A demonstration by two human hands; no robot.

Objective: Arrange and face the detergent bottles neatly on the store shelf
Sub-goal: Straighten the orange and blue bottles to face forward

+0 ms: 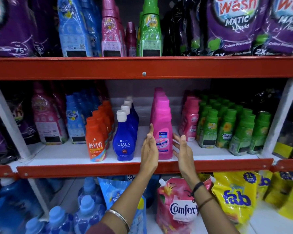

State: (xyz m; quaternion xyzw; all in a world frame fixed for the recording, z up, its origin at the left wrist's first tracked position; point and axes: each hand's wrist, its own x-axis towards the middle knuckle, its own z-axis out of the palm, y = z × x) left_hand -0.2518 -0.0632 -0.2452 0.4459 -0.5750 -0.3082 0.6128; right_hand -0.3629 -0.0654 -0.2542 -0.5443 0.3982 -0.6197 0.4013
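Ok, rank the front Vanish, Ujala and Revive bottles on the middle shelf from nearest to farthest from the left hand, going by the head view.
1. Vanish bottle: just right of the left hand, fingers alongside it.
2. Ujala bottle: blue, a little to the hand's left.
3. Revive bottle: orange, farthest left, beyond the Ujala.

Fronts read "Vanish" on the pink bottle [161, 132], "UJALA" on the blue bottle [124, 141], "REVIVE" on the orange bottle [95, 141].
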